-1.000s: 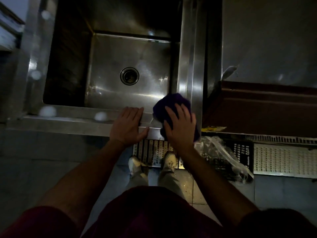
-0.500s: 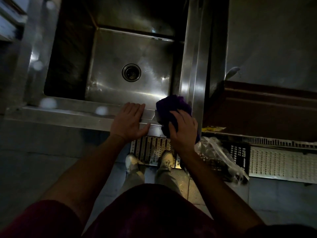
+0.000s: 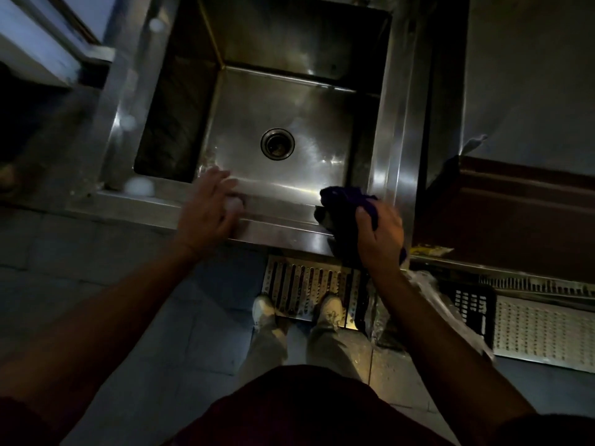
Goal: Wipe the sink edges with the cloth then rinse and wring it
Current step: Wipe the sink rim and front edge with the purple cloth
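Note:
A deep steel sink (image 3: 283, 220) with a round drain (image 3: 277, 144) fills the upper middle of the dim view. My right hand (image 3: 380, 239) grips a bunched dark purple cloth (image 3: 344, 204) at the front right corner of the rim, fingers curled around it. My left hand (image 3: 206, 210) hovers blurred over the front edge further left, fingers apart and holding nothing.
A steel counter (image 3: 528, 75) lies to the right, with a brown panel (image 3: 502, 214) below it. On the floor are a slotted drain grate (image 3: 309, 288), a black crate (image 3: 473, 307) and clear plastic wrap (image 3: 431, 291). My feet (image 3: 264, 309) stand at the grate.
My left hand has lifted off the front rim, where it lay flat, and shifted left. My right hand has bunched the cloth up from a flat press. The view has tilted.

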{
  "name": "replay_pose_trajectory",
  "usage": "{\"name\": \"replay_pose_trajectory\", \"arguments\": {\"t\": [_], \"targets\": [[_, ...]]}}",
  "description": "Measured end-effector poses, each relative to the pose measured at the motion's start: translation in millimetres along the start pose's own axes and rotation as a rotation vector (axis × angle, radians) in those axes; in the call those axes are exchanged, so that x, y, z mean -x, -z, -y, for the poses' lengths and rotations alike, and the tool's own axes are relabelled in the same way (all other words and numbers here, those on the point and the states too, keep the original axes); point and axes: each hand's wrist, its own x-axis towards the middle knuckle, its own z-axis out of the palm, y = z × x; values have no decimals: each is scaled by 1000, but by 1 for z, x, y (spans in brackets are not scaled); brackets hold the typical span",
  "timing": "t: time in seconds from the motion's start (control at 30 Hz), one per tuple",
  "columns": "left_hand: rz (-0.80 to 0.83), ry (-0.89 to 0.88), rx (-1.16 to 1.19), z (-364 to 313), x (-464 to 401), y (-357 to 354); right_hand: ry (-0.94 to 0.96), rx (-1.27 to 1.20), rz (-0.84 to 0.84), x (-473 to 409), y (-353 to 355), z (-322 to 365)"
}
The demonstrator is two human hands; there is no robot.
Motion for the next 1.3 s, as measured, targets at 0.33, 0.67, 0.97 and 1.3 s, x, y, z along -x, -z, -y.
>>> {"name": "replay_pose_trajectory", "arguments": {"t": [0.33,0.67,0.97,1.3], "targets": [[161,29,-246,70,-3,-5,22,384,61,31,-34,-5],[118,-11,-235,76,-5,-7,216,566,184,30,-117,56],[122,8,-213,72,-4,-3,169,547,152,24,-23,-16],[150,18,-220,71,-3,-3,44,527,60,50,-94,38]]}}
